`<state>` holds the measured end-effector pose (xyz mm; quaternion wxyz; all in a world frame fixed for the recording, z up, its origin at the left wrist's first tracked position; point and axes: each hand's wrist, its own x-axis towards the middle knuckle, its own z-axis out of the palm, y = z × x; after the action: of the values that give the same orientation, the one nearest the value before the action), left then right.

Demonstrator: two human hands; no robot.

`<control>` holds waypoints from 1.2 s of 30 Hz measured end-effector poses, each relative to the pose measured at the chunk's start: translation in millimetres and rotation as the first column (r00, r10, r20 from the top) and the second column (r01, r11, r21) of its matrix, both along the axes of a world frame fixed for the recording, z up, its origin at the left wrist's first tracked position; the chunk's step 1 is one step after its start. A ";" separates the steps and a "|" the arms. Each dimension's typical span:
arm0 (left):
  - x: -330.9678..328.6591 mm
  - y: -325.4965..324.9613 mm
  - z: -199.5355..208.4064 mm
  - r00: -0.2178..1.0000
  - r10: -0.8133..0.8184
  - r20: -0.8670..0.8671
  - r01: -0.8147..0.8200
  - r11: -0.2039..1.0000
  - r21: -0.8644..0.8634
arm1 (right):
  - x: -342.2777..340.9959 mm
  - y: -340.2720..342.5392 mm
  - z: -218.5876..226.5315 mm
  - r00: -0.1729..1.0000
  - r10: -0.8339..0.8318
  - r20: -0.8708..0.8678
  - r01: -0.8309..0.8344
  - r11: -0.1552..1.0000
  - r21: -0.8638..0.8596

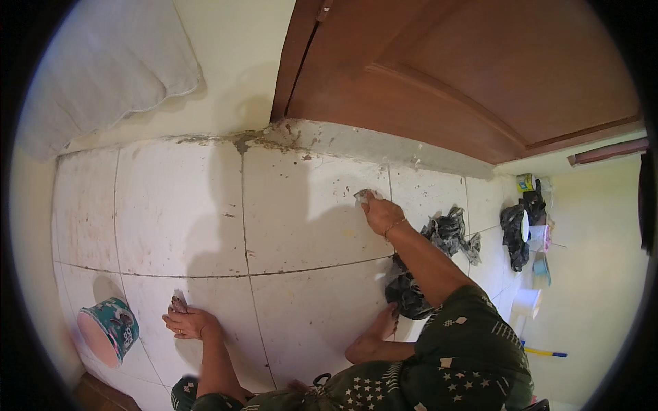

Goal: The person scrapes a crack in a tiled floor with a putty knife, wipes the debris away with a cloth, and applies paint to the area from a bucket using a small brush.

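Observation:
On the left, my left hand (186, 322) is closed around a small brownish object (179, 303), whose tip shows above the fingers; its kind is unclear. My right hand (382, 215) reaches forward to the tiled floor with fingers pinched on a small crumpled whitish-grey piece (362, 196), perhaps cloth or plastic. Dark specks lie on the tile around it. Left of my left hand is a teal paint bucket (123, 330) with a pink opening. Crumpled black plastic (447, 231) lies by my right forearm, and more black plastic (407, 291) is near my foot.
Ahead stand a brown wooden door (439, 89) and a stained grey sill (356, 142). A pale curtain (116, 61) hangs at the upper left. Along the right wall are a black bag (513, 236), a small yellow-green can (526, 183), a white container (526, 302) and a yellow-and-blue stick (545, 353).

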<state>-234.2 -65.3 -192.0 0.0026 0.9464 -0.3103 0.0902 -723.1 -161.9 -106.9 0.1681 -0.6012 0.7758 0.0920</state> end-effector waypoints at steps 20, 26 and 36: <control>-3.3 -1.0 2.3 0.996 -0.033 0.085 0.027 0.997 0.069 | -12.1 -9.3 24.8 0.979 -0.186 -0.083 0.198 0.963 0.183; 6.6 6.0 -15.7 0.999 -0.047 0.002 0.047 0.997 -0.068 | -25.8 -36.3 30.7 0.985 -0.155 -0.081 0.160 0.986 0.053; 0.2 1.2 -7.7 0.992 -0.025 0.120 0.024 1.000 0.016 | -24.3 -37.4 40.7 0.990 -0.092 -0.103 0.104 0.988 0.114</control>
<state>-234.1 -64.0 -199.7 -0.0220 0.9353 -0.3221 0.1446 -747.5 -199.4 -66.2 0.1700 -0.5461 0.8047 0.1590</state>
